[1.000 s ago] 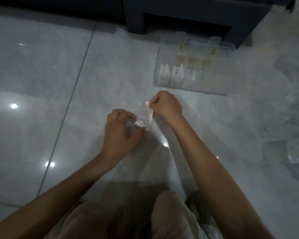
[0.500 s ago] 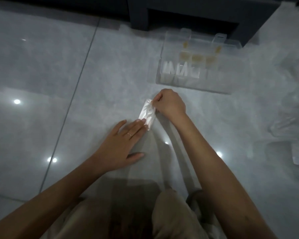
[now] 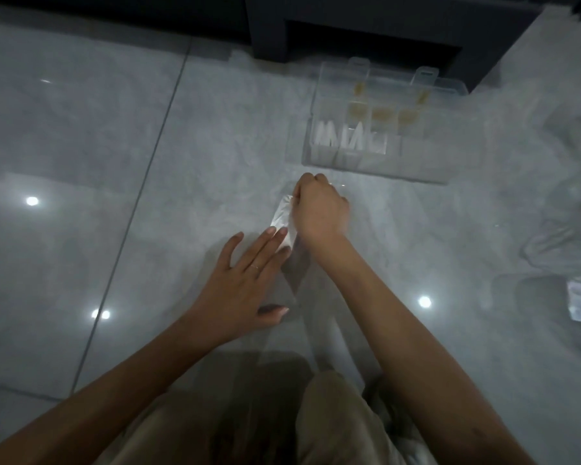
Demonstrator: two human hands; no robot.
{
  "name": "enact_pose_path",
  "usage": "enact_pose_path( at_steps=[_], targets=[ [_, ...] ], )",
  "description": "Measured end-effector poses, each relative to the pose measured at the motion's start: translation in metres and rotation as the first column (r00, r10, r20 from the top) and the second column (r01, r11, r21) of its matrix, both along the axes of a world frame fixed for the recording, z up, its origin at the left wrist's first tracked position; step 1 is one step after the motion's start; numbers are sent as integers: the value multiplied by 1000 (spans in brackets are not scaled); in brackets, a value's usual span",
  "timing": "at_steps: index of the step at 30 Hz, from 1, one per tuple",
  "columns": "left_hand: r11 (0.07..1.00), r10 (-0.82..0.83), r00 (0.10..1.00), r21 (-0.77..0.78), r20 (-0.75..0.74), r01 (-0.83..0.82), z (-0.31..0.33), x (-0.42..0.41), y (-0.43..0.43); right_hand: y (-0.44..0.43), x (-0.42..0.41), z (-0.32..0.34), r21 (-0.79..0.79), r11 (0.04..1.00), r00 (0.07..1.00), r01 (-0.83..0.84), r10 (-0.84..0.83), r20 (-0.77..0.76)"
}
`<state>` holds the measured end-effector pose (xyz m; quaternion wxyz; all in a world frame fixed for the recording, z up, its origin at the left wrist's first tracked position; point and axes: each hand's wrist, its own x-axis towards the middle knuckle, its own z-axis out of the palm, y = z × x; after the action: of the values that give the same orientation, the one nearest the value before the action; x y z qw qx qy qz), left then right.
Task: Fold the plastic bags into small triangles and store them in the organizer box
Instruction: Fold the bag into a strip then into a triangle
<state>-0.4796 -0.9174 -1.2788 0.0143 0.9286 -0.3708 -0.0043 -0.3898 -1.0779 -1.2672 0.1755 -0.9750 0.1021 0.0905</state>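
On the glossy grey tiled floor (image 3: 81, 156), a long clear plastic bag (image 3: 282, 218) lies as a narrow strip running from the lap toward a clear plastic organizer box (image 3: 423, 171). The left hand (image 3: 245, 283) lies flat, its straight fingers pressing on the strip. The right hand (image 3: 319, 209) is curled, pinching the bag's folded far end. Bare floor stretches left; loose crumpled clear bags (image 3: 564, 236) crowd the right edge.

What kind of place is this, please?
Probably a room in a home: the person works on glossy grey floor tiles, by a dark furniture base, with a clear organizer box near the plastic bag being folded.
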Motion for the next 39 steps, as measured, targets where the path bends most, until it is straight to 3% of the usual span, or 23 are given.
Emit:
enact_pose_path(
  at_steps=[2, 7, 11, 16, 19, 26, 31, 34, 39],
  targets=[
    [1000, 12, 1000, -21, -29, -13, 1, 7, -8, -2, 3, 1, 34, 999, 999, 30, -30, -15],
    [995, 8, 990, 104, -142, 7, -7, 10, -10, -9, 2, 0, 135, 990, 999, 41, -36, -36],
    [994, 11, 988, 110, -152, 6, -13, 3, -4, -15, -1, 0, 215, 975, 998, 58, -58, -8],
    [994, 6, 990, 109, -138, 9, -14, 3, -4, -12, -10, 3, 198, 979, 998, 43, -52, 41],
    [994, 2, 991, 106, -135, 12, -16, 3, -3, -9, -17, 6, 158, 987, 999, -32, 36, -22],
    [996, -2, 992, 85, -122, 12, -17, 4, -3, -7, -3, 11, 167, 985, 987, -31, 57, -150],
    [998, 0, 992, 69, -128, 9, -18, 3, -3, -3, -4, 10, 182, 978, 988, -103, 122, -96],
    [997, -6, 991, 78, -137, 17, -17, 4, -2, -10, -1, 7, 358, 933, 994, 29, 13, -113],
    [996, -5, 991, 82, -134, 16, -16, 4, -2, -29, 7, 5, 670, 714, 972, 203, -67, -224]
  ],
)
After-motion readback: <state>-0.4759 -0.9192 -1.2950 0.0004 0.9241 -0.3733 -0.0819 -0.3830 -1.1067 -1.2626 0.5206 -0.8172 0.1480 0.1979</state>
